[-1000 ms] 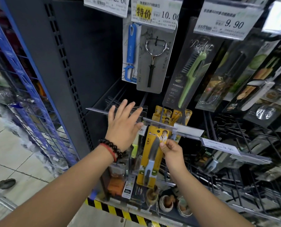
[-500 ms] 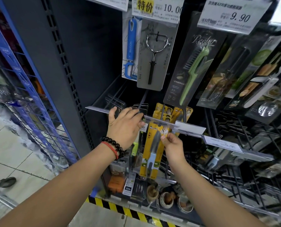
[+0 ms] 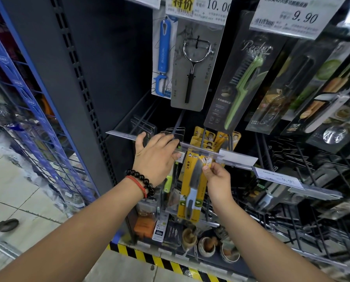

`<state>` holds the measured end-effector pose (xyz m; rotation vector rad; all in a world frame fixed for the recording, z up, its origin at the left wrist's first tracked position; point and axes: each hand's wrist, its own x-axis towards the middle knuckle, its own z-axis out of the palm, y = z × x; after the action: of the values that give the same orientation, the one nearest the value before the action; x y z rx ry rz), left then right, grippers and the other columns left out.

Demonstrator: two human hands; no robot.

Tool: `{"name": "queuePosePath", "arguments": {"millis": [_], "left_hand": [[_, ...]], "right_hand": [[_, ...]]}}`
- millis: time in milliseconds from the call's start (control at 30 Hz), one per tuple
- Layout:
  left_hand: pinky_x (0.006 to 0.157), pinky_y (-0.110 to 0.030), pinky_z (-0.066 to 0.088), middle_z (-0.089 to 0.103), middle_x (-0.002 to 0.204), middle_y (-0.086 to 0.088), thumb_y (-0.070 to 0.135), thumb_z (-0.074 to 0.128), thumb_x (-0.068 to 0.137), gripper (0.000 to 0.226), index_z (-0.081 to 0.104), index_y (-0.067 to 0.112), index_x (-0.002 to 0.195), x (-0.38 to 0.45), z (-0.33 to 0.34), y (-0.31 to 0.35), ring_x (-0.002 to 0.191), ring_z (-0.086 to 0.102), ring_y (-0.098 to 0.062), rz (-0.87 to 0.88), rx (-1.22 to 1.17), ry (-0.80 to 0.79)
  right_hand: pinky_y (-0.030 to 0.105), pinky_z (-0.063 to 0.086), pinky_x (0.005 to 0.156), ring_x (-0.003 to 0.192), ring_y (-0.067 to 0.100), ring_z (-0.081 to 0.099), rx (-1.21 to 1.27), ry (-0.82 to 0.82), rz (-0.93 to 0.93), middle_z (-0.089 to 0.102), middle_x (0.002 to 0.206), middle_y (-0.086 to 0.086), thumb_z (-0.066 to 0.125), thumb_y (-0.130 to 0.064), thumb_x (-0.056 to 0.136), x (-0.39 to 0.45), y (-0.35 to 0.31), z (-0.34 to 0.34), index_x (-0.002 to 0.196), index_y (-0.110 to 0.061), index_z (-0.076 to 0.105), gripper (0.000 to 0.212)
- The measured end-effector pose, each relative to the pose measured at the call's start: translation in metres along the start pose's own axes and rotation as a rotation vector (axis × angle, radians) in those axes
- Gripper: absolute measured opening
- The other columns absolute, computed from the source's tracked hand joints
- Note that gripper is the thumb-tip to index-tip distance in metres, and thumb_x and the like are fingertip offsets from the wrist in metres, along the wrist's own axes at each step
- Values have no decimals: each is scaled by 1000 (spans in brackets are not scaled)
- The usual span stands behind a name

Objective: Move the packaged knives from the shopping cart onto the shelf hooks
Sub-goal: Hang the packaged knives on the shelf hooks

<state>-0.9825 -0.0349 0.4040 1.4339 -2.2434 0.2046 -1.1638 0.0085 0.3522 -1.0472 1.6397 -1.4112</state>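
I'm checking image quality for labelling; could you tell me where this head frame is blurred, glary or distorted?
Head view: the left edge with the blue wire rack is motion-smeared; wide-angle bending tilts the shelf upright; glare washes the 9.90 price tag; the yellow knife pack and both hands stay sharp.

Setting: you stand in a shop aisle, at a kitchenware display. Evidence before you: printed price tags (image 3: 288, 15) reading 10.00 and 9.90 clipped above rows of carded peelers (image 3: 190, 66) hanging from wire shelf hooks (image 3: 304, 159), a dark slotted shelving upright (image 3: 76, 78), and a blue wire rack (image 3: 27, 102) to the left. Also noted: yellow-and-black hazard striping (image 3: 161, 261) along the shelf base, above a tiled floor (image 3: 11, 190).
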Motion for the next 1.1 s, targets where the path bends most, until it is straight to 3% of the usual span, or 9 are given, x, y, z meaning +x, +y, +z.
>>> {"name": "queuePosePath", "arguments": {"millis": [167, 400, 500, 633, 733, 833, 933, 1000, 1100], "left_hand": [[108, -48, 6, 59, 130, 11, 50, 37, 91, 46, 61, 27, 124, 0, -1, 0, 125, 51, -12, -1, 26, -11], [111, -48, 2, 53, 138, 12, 47, 44, 95, 42, 56, 28, 130, 0, -2, 0, 129, 45, -10, -11, 24, -24], [111, -48, 1, 53, 138, 12, 46, 45, 95, 41, 56, 28, 130, 0, -2, 1, 129, 45, -9, -13, 12, -17], [110, -47, 1, 54, 137, 12, 45, 48, 94, 40, 57, 28, 129, 0, -3, 2, 128, 46, -10, -18, 0, -6], [110, -47, 1, 54, 137, 12, 47, 44, 94, 42, 57, 28, 129, 0, -3, 2, 128, 46, -9, -19, -2, -12], [109, -47, 1, 55, 135, 12, 48, 40, 92, 45, 59, 28, 128, 0, -3, 4, 127, 48, -10, -23, -2, -18], [109, -47, 1, 54, 137, 12, 48, 42, 93, 43, 58, 28, 128, 0, -4, 4, 128, 47, -10, -22, 2, -15], [109, -47, 1, 52, 138, 12, 48, 43, 95, 42, 56, 28, 130, 0, -4, 4, 129, 45, -9, -20, 3, -21], [110, -46, -2, 50, 141, 13, 47, 43, 96, 43, 54, 28, 133, -1, -8, 5, 132, 42, -9, -22, -3, -43]], "right_hand": [[31, 27, 61, 67, 17, 33, -28, -37, -42, 37, 73, 10, 51, -8, 99, -6, 1, 1, 80, 12, 45, 28], [32, 32, 66, 75, 19, 39, 17, -13, 28, 43, 75, 18, 50, -8, 99, -8, 11, 3, 91, 19, 49, 28], [31, 31, 62, 74, 19, 38, 37, 0, 39, 45, 79, 10, 50, -8, 99, -9, 10, 3, 92, 18, 50, 27], [30, 28, 61, 67, 17, 32, 74, 10, 58, 37, 73, 9, 49, -10, 100, -6, 3, 2, 82, 4, 52, 23], [31, 29, 65, 67, 17, 33, 50, 29, 68, 32, 70, 18, 49, -12, 100, -2, 4, 2, 80, 6, 48, 27], [30, 26, 62, 63, 15, 31, -15, 26, 107, 33, 66, 4, 49, -15, 101, 7, 10, 2, 74, -9, 45, 27], [31, 37, 76, 84, 20, 52, -8, 39, 176, 58, 90, 5, 51, -21, 100, 19, 13, 7, 99, -8, 60, 15], [32, 39, 87, 106, 23, 57, -2, 65, 238, 64, 113, 4, 52, -23, 100, 27, 12, 9, 121, -6, 60, 28], [32, 42, 80, 104, 25, 59, -7, 69, 290, 65, 111, 5, 52, -24, 100, 32, 5, 8, 118, -7, 63, 28]]}}
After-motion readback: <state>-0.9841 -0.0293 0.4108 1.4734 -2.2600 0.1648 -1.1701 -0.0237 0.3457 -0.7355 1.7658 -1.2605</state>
